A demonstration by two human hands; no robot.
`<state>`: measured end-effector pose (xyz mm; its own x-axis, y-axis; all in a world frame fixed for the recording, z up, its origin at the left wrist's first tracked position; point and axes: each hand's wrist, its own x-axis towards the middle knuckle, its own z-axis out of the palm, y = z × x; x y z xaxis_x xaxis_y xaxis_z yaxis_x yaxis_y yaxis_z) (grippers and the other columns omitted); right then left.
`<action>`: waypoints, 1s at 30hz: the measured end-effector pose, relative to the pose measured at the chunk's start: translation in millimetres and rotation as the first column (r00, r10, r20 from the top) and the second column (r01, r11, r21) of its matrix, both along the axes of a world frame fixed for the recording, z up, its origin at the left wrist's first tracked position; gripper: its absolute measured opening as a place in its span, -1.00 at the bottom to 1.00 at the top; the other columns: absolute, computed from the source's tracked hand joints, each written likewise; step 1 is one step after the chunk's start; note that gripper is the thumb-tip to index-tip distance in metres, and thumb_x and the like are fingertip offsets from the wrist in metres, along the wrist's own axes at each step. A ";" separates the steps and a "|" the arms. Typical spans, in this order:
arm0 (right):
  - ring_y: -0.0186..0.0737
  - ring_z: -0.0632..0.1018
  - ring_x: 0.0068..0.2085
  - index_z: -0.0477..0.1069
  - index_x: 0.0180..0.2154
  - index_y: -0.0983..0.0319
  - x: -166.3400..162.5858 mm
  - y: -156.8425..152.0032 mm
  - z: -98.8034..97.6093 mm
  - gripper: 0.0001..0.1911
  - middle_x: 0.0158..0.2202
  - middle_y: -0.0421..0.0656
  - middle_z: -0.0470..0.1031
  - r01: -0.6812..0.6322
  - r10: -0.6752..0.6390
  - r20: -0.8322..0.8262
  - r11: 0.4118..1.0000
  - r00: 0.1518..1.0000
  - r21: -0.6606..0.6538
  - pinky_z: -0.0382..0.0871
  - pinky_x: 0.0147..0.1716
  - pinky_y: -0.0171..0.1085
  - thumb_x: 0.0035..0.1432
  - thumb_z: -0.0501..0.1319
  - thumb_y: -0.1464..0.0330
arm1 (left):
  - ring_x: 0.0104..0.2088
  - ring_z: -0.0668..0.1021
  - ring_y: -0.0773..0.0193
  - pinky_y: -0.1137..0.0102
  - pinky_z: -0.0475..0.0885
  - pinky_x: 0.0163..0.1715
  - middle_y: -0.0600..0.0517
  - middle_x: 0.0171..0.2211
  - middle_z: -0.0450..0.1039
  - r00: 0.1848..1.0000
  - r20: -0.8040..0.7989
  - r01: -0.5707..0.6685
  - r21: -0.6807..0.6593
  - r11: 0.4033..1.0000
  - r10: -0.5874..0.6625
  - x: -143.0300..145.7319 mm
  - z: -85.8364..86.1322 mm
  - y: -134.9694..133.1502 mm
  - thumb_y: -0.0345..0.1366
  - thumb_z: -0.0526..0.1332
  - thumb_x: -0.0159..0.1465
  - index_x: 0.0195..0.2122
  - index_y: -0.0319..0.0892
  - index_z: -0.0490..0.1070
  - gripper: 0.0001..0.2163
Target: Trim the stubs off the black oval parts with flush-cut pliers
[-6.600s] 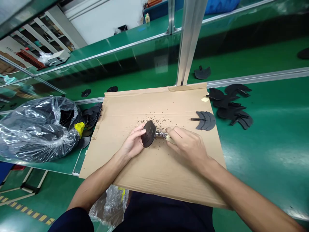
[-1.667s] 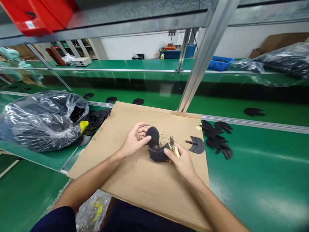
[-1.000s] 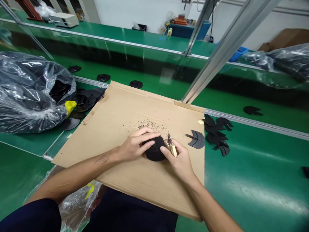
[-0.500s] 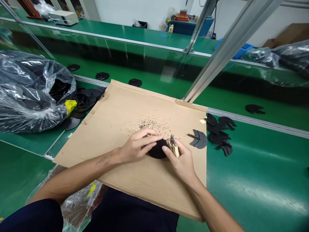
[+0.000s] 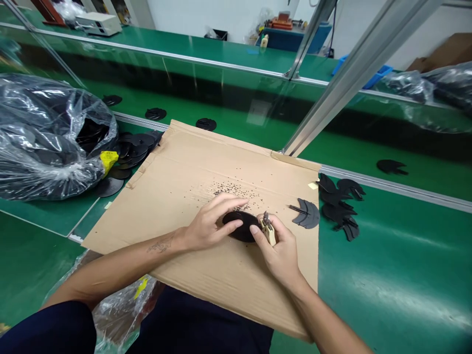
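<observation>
Between my hands, just above the cardboard sheet (image 5: 221, 157), is a round black plastic disc (image 5: 243, 228). My left hand (image 5: 217, 221) grips its left side, thumb on the upper face and the other fingers along the far edge. In my right hand (image 5: 280, 248) rests a pair of small nippers (image 5: 268, 228) with cream handles, jaws pointing away from me. The right thumb also presses on the disc's right edge. Small black plastic bits (image 5: 228, 189) lie scattered beyond the disc. A fan-shaped black part (image 5: 306, 214) lies on the cardboard to the right.
At left, a clear plastic bag (image 5: 47, 142) of black parts stands beside a pile of black discs (image 5: 134, 150). Several black parts (image 5: 341, 204) lie on the green table to the right. A metal frame post (image 5: 332, 108) rises behind the cardboard.
The disc has tilted, showing more of its face. My left fingers have lifted slightly from its far edge, and the left thumb now lies across it. The nippers have shifted slightly.
</observation>
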<state>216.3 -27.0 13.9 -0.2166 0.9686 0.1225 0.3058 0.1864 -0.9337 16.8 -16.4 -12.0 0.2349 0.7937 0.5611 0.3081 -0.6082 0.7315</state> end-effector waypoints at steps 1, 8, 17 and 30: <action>-0.24 0.43 -0.39 0.41 -0.28 0.16 0.5 -0.5 0.0 -0.80 -0.41 -0.22 0.43 0.000 0.000 0.010 1.000 1.000 0.024 0.39 -0.34 -0.26 0.32 0.23 0.17 | -0.12 0.60 0.21 0.26 0.58 -0.08 -0.11 -0.04 0.56 1.000 0.025 0.015 -0.059 0.998 -0.013 -0.4 0.6 0.5 -0.25 0.26 0.39 0.23 -0.09 0.40 -0.61; -0.20 0.52 -0.35 0.41 -0.23 0.13 3.7 0.6 -5.3 -0.96 -0.35 -0.17 0.51 -0.085 0.090 0.000 0.948 0.996 0.308 0.41 -0.35 -0.23 0.34 0.21 0.38 | -0.21 0.65 0.22 0.31 0.57 -0.16 -0.07 -0.24 0.66 0.978 0.123 0.180 -0.112 0.977 -0.166 -5.1 6.0 6.9 -0.18 0.31 0.36 -0.09 -0.16 0.60 -0.80; -0.17 0.57 -0.30 0.42 -0.13 0.13 7.5 3.4 -14.4 -0.75 -0.29 -0.12 0.55 -0.129 0.093 0.095 0.848 0.991 0.514 0.48 -0.32 -0.20 0.22 0.27 0.56 | -0.21 0.65 0.26 0.31 0.55 -0.17 -0.05 -0.19 0.67 0.987 0.022 0.158 0.129 0.979 -0.162 -3.7 8.2 4.6 -0.34 0.24 0.40 0.03 -0.11 0.54 -0.79; -0.15 0.60 -0.28 0.43 -0.10 0.15 6.9 2.9 -13.2 -0.72 -0.30 -0.10 0.57 -0.183 0.122 0.144 0.808 0.982 0.560 0.53 -0.35 -0.18 0.24 0.23 0.60 | -0.25 0.68 0.27 0.35 0.56 -0.24 -0.02 -0.27 0.69 0.990 0.005 0.139 0.209 0.968 -0.143 -7.8 8.5 4.2 -0.37 0.35 0.31 -0.04 -0.12 0.58 -0.80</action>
